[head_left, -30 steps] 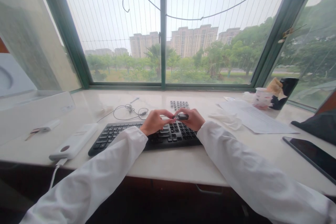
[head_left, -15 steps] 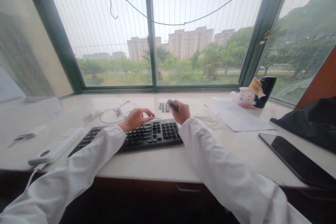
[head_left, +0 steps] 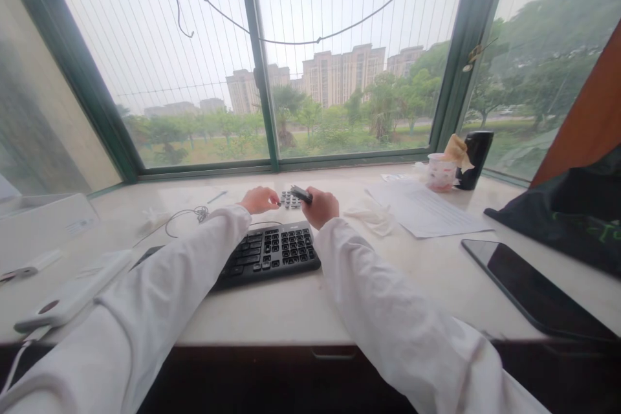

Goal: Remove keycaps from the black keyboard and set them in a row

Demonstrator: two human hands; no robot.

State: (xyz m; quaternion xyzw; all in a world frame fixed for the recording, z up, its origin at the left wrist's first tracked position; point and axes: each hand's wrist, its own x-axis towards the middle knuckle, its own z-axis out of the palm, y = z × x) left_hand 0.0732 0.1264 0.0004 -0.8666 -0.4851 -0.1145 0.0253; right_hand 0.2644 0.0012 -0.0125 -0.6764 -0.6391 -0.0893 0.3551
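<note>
A black keyboard (head_left: 272,252) lies on the pale stone ledge (head_left: 301,304) in front of me. Just behind it sit several loose dark keycaps (head_left: 290,199) in rows. My left hand (head_left: 259,199) reaches past the keyboard's back edge to those keycaps, fingers pinched together; whether something is in them I cannot make out. My right hand (head_left: 320,207) is closed around a small dark tool (head_left: 301,193), held just right of the keycaps and above the keyboard's far right corner. White sleeves cover both arms.
A coiled earphone cable (head_left: 187,215) lies left of the keycaps. A white power bank (head_left: 68,296) sits far left. Crumpled tissue (head_left: 371,217), paper sheets (head_left: 422,210), a cup (head_left: 440,172) and a black mug (head_left: 475,150) are right. A dark tablet (head_left: 528,288) and black bag (head_left: 572,213) are nearer right.
Both hands left the keyboard's keys and moved back to the loose keycaps behind it; the right hand kept the dark tool. The view swung to the right.
</note>
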